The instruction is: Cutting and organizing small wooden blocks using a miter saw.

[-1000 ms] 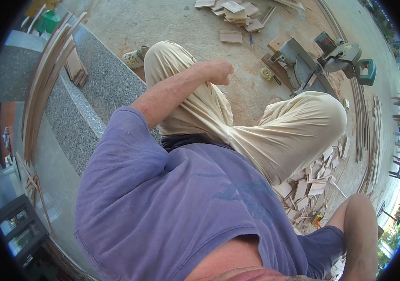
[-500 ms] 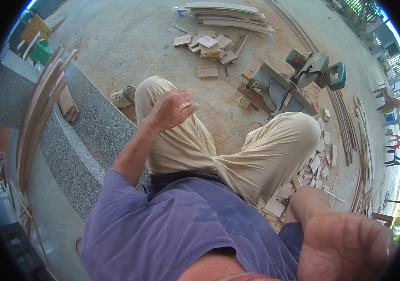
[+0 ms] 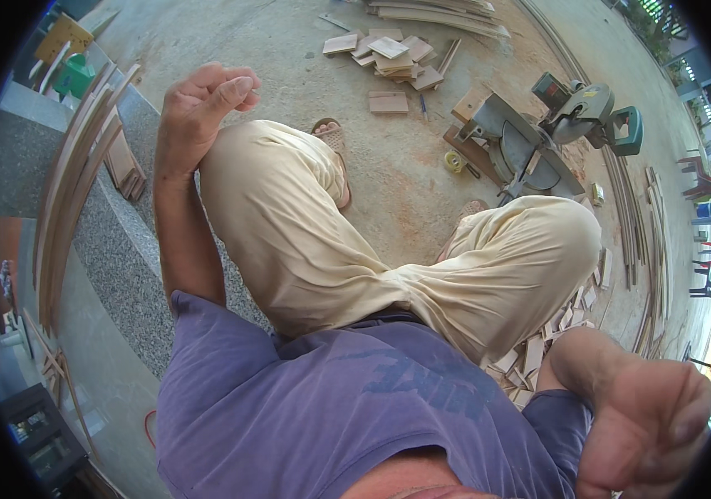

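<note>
My left hand (image 3: 201, 112) is raised just beyond my bent left knee, near the granite step. Its fingers are curled in with the thumb laid against them, and nothing shows in its grip. My right hand (image 3: 651, 420) is held up close at the lower right, its bare palm toward me and its fingers loosely bent; nothing lies in it. Small flat wood pieces (image 3: 388, 47) lie heaped on the floor ahead. A mitre saw (image 3: 530, 141) stands beyond my right knee, with a yellow tape measure (image 3: 453, 162) beside it.
Long wood strips (image 3: 68, 216) lean over the granite step (image 3: 122, 266) at left. More strips (image 3: 621, 200) run along the floor at right. Wood offcuts (image 3: 530, 358) are scattered beside my right thigh. Boards (image 3: 438, 15) are stacked at the far side, and plastic chairs (image 3: 709, 258) stand at far right.
My left hand has moved up and left, off my knee, and its fingers have curled in more. My left knee has swung left, bringing the sandalled foot into sight between my legs.
</note>
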The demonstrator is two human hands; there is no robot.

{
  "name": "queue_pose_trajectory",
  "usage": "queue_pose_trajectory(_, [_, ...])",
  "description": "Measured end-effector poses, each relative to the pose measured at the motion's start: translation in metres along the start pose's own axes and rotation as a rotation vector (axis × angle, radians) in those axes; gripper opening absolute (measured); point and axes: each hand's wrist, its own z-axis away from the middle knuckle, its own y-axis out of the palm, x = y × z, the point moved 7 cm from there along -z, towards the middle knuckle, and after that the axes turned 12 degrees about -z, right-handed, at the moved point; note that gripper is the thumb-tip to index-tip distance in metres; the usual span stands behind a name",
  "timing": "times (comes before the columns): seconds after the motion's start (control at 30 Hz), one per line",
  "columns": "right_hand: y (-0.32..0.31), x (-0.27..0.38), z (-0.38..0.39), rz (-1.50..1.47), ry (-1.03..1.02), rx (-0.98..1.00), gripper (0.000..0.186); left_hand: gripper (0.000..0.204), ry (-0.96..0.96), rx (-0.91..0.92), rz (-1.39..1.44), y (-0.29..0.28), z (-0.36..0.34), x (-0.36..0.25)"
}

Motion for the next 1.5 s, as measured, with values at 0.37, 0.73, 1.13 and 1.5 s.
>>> queue_pose_trajectory(0.37, [-0.012,-0.196,0.180,0.165,0.900,0.008,0.018,0.042,-0.190,0.687,0.129,0.050,-0.040,0.099])
queue_pose_trajectory(0.73, [0.088,-0.294,0.601,-0.236,2.285,0.299,0.036,0.036,-0.899,0.521,0.559,0.055,0.001,0.164])
queue_pose_trajectory(1.13, [0.094,-0.601,0.537,-0.396,1.863,0.025,0.046,0.052,-0.993,1.166,0.240,0.225,-0.167,0.199])
queue_pose_trajectory(1.5, [-0.011,-0.498,0.548,-0.294,2.065,-0.097,0.050,0.029,-0.694,1.279,-0.050,0.358,-0.259,0.284])
